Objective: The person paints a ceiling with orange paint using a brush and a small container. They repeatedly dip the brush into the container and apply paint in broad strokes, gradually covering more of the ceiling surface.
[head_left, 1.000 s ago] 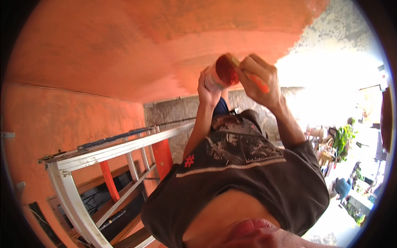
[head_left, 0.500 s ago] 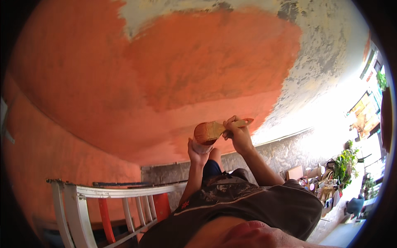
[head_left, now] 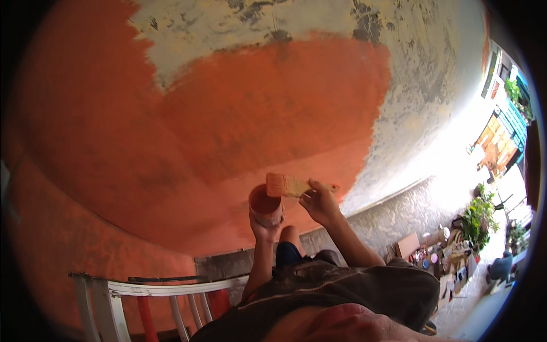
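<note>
My left hand is wrapped round a small paint tub with orange paint inside, held low in the centre. My right hand grips a wide paintbrush by its handle, its orange-coated bristles level at the tub's rim, slightly above and right of the opening. Around both hands spreads a wall, painted orange in broad uneven patches, with pale, mottled plaster showing along the top and right.
A white ladder with red parts stands at lower left, beside my body. A rough grey band runs along the wall's lower part. Green plants and assorted stored items crowd the bright right side.
My view has swung, bringing more pale plaster in at the top. The brush has turned level and lifted from over the tub's mouth to its rim, uncovering the paint inside.
</note>
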{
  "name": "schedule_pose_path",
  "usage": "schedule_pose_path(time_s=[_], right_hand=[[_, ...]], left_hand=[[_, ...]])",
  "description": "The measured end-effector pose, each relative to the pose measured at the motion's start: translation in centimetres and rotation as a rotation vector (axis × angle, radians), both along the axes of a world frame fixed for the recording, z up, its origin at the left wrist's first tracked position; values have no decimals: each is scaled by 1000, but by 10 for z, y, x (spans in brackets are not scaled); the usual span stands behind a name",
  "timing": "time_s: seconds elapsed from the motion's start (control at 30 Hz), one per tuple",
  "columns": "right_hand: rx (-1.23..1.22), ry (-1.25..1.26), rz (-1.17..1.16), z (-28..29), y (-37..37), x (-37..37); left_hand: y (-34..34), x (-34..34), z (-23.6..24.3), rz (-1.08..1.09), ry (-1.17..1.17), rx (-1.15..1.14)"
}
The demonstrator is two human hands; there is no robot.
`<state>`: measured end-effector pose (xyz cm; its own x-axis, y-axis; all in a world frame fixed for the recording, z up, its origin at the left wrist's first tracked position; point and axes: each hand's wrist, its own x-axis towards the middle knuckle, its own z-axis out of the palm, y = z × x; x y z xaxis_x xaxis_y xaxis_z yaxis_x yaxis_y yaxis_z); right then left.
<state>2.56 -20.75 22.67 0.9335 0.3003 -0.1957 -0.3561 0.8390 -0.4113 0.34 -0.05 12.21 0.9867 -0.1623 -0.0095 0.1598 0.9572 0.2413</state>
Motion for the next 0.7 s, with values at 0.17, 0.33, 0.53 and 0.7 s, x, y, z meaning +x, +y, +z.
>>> schedule_pose_path(time_s=[0.17,0.33,0.53,0.7], right_hand=[[130,-120,67,-13,-2,5],[129,-121,22,13,-4,2],[213,-163,67,14,5,15],[257,-218,59,13,11,24]], left_hand=[[-23,18,14,-34,3,-83],[-30,20,27,-55,-71,-31],[-28,25,43,-3,24,-45],[-20,35,54,24,-4,-28]])
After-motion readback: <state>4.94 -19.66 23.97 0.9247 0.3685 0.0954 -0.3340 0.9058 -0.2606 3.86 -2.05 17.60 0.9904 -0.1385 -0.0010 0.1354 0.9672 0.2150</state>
